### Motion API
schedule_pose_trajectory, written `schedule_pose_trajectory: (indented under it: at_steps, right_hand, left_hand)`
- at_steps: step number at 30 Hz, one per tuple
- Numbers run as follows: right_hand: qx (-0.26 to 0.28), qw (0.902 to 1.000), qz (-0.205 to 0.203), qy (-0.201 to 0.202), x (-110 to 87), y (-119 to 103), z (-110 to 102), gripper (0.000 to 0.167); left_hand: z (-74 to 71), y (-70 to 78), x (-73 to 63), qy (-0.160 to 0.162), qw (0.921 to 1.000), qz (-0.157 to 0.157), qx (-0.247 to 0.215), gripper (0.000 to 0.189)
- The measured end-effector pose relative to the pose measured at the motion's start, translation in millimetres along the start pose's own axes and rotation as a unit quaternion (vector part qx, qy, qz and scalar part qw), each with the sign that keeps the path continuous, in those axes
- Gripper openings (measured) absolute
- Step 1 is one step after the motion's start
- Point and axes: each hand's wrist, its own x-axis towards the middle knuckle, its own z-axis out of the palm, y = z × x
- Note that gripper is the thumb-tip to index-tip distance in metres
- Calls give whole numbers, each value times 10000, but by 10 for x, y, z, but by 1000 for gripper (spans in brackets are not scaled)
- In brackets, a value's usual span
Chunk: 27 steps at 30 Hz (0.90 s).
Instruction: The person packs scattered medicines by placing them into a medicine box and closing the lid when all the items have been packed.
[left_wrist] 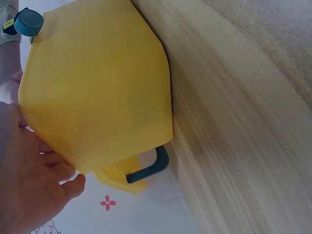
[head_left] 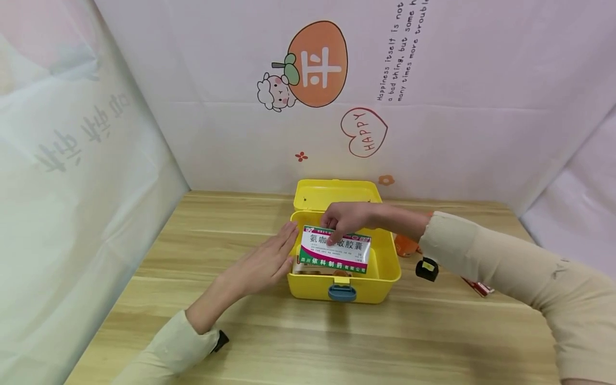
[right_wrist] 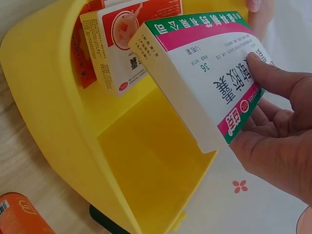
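Note:
My right hand (head_left: 350, 218) pinches a white, green and magenta medicine box (head_left: 332, 251) between thumb and fingers. The medicine box is tilted, at the mouth of a yellow storage case (head_left: 385, 259) whose lid (head_left: 337, 193) stands raised at the back. In the right wrist view the thumb lies on the printed face. Beneath it, other medicine boxes (right_wrist: 129, 36) in white, red and orange stand against one wall inside the case. With fingers straight, my left hand (head_left: 262, 262) lies along the case's left rim, the fingertips right at the edge in the left wrist view.
To the right of the case, partly behind the right arm, is an orange item (head_left: 406, 246); the right wrist view shows an orange can (right_wrist: 22, 214). A narrow red and white item (head_left: 478, 289) lies farther right. A printed cloth (head_left: 231, 144) hangs behind the wooden table (head_left: 159, 278).

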Motion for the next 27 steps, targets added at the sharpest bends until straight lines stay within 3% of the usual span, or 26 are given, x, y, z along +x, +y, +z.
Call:
schedule_pose_trajectory:
  at_steps: [17, 27]
  right_hand:
    - [-527, 9977, 194, -375, 258, -4, 64, 20]
    - [-319, 9973, 348, -559, 338, 7, 101, 26]
  left_hand:
    - [9, -20, -2, -51, 10000, -11, -48, 66]
    - [25, -36, 1, 66, 9999, 109, -49, 67]
